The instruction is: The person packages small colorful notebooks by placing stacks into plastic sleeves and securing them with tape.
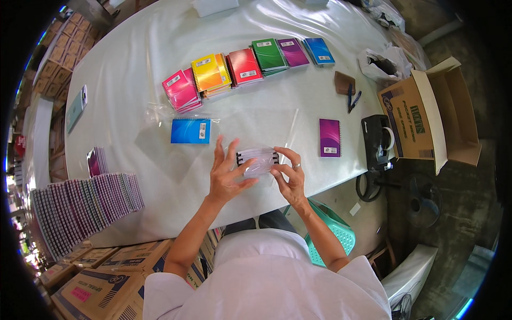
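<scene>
Table: one, covered in glossy white sheeting, seen from the head.
Packet: one, in clear film with black rings at both ends; held between the hands at the table's near side; contents unclear through glare.
Right hand: thumb and fingers pinched on the packet's right end.
Left hand: fingers spread over the packet's left end, hiding part of it; contact cannot be confirmed.
Notebook stacks: six in a far row, left to right pink, yellow, red, green, purple, blue.
Single notebooks: two, blue left of the hands, purple right.
Spiral-bound pile: one long row, near left; count not legible.
Right side: one tape dispenser, between purple notebook and one open carton; one blue-handled tool.
Below, near right: one green stool.
</scene>
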